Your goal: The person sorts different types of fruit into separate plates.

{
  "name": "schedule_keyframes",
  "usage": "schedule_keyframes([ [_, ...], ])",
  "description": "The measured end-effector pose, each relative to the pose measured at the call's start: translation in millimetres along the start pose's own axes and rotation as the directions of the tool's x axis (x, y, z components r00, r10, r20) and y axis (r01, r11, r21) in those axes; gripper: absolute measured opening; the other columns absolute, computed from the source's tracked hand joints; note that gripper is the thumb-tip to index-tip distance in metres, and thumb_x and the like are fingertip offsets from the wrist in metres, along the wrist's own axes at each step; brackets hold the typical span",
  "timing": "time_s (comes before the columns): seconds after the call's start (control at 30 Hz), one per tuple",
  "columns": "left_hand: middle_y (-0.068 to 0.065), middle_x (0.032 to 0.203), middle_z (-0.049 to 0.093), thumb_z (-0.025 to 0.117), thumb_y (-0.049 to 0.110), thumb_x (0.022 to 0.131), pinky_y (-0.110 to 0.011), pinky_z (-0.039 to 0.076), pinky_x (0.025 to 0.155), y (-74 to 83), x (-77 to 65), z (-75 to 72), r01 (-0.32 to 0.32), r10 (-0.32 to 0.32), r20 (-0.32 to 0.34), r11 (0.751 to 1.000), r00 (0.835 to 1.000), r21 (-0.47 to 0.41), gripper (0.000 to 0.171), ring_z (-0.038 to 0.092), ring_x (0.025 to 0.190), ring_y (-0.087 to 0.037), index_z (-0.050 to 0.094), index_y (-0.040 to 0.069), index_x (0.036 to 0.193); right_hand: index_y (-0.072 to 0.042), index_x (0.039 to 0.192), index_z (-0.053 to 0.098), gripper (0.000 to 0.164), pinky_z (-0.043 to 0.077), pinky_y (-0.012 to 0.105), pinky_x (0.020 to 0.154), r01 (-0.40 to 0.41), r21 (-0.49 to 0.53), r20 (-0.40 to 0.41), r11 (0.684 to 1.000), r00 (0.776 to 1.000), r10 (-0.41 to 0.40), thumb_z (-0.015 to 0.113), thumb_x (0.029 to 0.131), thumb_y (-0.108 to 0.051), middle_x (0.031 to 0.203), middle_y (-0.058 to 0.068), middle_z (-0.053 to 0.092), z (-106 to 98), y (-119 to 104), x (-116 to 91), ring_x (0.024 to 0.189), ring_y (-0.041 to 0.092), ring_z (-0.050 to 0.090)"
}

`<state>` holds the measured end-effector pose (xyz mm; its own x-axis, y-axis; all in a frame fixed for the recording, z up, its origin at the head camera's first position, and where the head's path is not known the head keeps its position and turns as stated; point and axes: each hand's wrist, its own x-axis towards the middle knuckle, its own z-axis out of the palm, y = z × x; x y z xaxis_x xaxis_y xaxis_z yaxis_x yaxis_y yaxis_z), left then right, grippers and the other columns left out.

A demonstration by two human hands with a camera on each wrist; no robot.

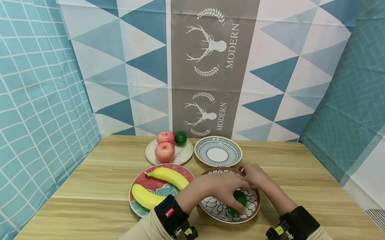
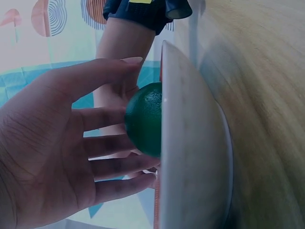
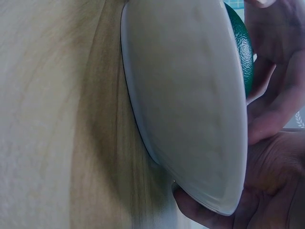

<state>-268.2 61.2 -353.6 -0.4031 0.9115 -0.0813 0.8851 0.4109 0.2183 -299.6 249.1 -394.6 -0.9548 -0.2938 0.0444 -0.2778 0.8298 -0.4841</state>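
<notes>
A brown-rimmed plate point(image 1: 216, 213) with a flower pattern stands on the table, its pale underside point(image 3: 186, 105) filling much of the right wrist view. In it sits a round dark green fruit point(image 2: 145, 119) like a lime. My left hand point(image 1: 229, 190) reaches over the plate, its thumb and outstretched fingers spread about the fruit. The left wrist view shows that palm facing the fruit, with a gap between thumb and fruit. At the plate's far right rim, my right hand point(image 1: 251, 176) grips the edge, one fingertip point(image 3: 188, 202) showing under the rim.
Left of it, a red and teal plate point(image 1: 135, 206) bears two bananas point(image 1: 169, 176). Behind are a pale plate point(image 1: 185, 155) with two apples point(image 1: 165, 152) and another green fruit point(image 1: 181, 137), and a blue-lined plate point(image 1: 217, 154). Patterned cloth walls point(image 1: 143, 52) surround the wooden table point(image 1: 79, 194).
</notes>
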Motion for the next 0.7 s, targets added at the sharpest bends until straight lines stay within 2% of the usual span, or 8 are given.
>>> schedule_keyframes([
  [0.17, 0.005, 0.137, 0.066, 0.079, 0.047, 0.094, -0.018, 0.043, 0.104, -5.3, -3.5, -7.5, -0.035, 0.036, -0.047, 0.999, 0.998, 0.034, 0.059, 0.058, 0.123, -0.003, 0.065, 0.016, 0.142, -0.005, 0.105, 0.069, 0.020, 0.054, 0.035, 0.068, 0.038, -0.024, -0.015, 0.999, 0.999, -0.038, 0.081, 0.089, -0.007, 0.092, 0.006, 0.068, -0.7, 0.7, 0.1, 0.082, 0.021, 0.062],
  [0.27, 0.002, 0.133, 0.068, 0.077, 0.042, 0.097, -0.020, 0.045, 0.102, -11.9, -9.3, -11.7, -0.019, 0.021, -0.076, 1.000, 0.997, 0.022, 0.054, 0.061, 0.121, -0.008, 0.065, 0.014, 0.141, -0.006, 0.105, 0.070, 0.017, 0.053, 0.034, 0.068, 0.039, -0.026, -0.015, 0.999, 0.999, -0.039, 0.079, 0.091, -0.008, 0.090, 0.004, 0.068, 1.0, 0.7, 0.7, 0.081, 0.020, 0.062],
  [0.4, -0.002, 0.128, 0.071, 0.076, 0.033, 0.099, -0.023, 0.049, 0.098, -24.3, -18.1, -21.5, 0.009, -0.006, -0.126, 1.000, 0.992, 0.024, 0.046, 0.065, 0.117, -0.015, 0.068, 0.011, 0.138, -0.004, 0.109, 0.070, 0.025, 0.054, 0.035, 0.069, 0.011, -0.030, -0.009, 0.999, 1.000, -0.011, 0.082, 0.088, -0.011, 0.089, 0.005, 0.066, 4.3, 2.6, 2.1, 0.081, 0.021, 0.061],
  [0.53, -0.005, 0.125, 0.072, 0.075, 0.030, 0.099, -0.028, 0.051, 0.098, -39.5, -25.6, -38.4, 0.039, -0.028, -0.178, 0.997, 0.984, 0.062, 0.042, 0.066, 0.114, -0.018, 0.070, 0.008, 0.134, -0.003, 0.111, 0.069, 0.031, 0.055, 0.036, 0.069, -0.019, -0.025, -0.005, 0.999, 1.000, 0.019, 0.085, 0.087, -0.014, 0.089, 0.006, 0.063, 4.3, 3.7, 3.4, 0.082, 0.023, 0.061],
  [0.7, -0.008, 0.128, 0.072, 0.073, 0.028, 0.100, -0.035, 0.052, 0.101, -62.3, -32.8, -66.7, 0.095, -0.082, -0.195, 0.994, 0.977, 0.059, 0.038, 0.066, 0.118, -0.025, 0.070, 0.007, 0.131, -0.006, 0.103, 0.066, 0.025, 0.052, 0.036, 0.067, -0.019, -0.025, 0.000, 0.999, 1.000, 0.019, 0.084, 0.089, -0.015, 0.087, 0.007, 0.062, 1.4, 3.6, 6.2, 0.081, 0.023, 0.059],
])
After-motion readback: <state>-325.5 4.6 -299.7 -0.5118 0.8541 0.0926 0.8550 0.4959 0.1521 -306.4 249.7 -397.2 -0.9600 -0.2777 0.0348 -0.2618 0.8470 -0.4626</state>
